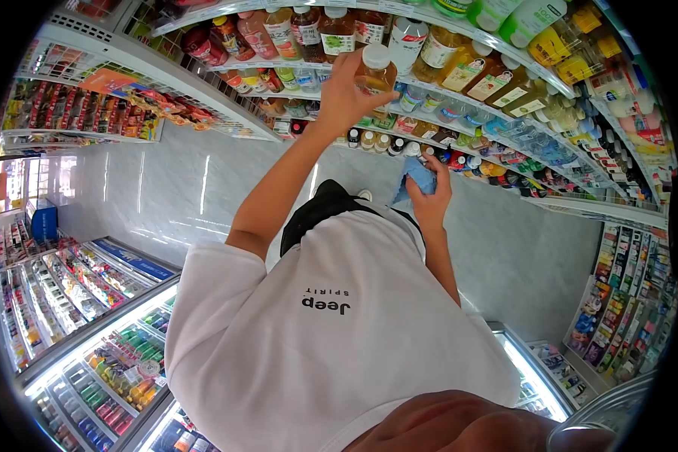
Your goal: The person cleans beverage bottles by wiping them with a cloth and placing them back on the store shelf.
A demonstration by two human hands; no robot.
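Note:
My left hand [344, 99] is raised to the shelf and wrapped round a bottle [377, 73] of amber drink with a white cap. The bottle is tilted toward me, in front of the row of drinks. Lower down and to the right, my right hand [432, 192] is closed on a crumpled blue cloth [417, 182], near the bottles of a lower shelf. Part of the cloth is hidden by the fingers.
A curved-looking shelf rack [459, 34] of bottled drinks spans the front. Grey floor [196, 181] lies below. Glass-fronted lit coolers [120, 361] stand behind on the left, and more stocked shelves [618, 301] are at the right. A snack rack [75, 109] stands at the left.

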